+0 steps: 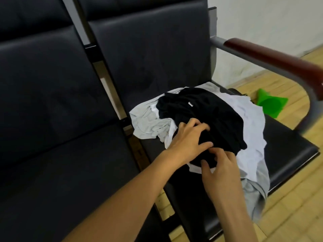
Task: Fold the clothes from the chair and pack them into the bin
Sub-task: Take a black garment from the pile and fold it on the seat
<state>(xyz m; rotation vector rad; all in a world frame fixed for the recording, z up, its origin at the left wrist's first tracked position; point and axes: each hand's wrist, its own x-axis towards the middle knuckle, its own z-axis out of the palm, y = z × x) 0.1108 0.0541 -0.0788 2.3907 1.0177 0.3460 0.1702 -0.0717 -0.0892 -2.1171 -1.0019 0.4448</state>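
Row of black padded chairs (52, 102) fills the left and centre; the right-hand chair seat (288, 154) carries the clothes. Its armrest (279, 62), reddish-brown wood on a grey metal tube, curves along the far right. Wood floor (288, 198) on the right, white wall (262, 23) at far right.

Clothes pile sits on the right chair's seat, toward its left and near edge. The pile's long axis runs diagonally, from far-left down to near-right.
- Black garment (206, 116) on top, crumpled, long axis along the same diagonal; small white tag (190, 104) faces up near its far end.
- White garment (248, 126) under it, spread to the right and near side.
- Grey garment (148, 123) sticks out on the left; more grey fabric hangs over the seat's near edge at right; can't tell if that's the same piece.

Green object (265, 103) on the floor, beyond the seat's right side, partly hidden by the chair; can't tell what it is.

Left hand (188, 138): fingers curled, gripping the near-left edge of the black garment, thumb extended to the right over the fabric.
Right hand (220, 170): just beside the left on the near side, fingertips pinching the black garment's near edge where it meets the white one. The two hands nearly touch at the left thumb.
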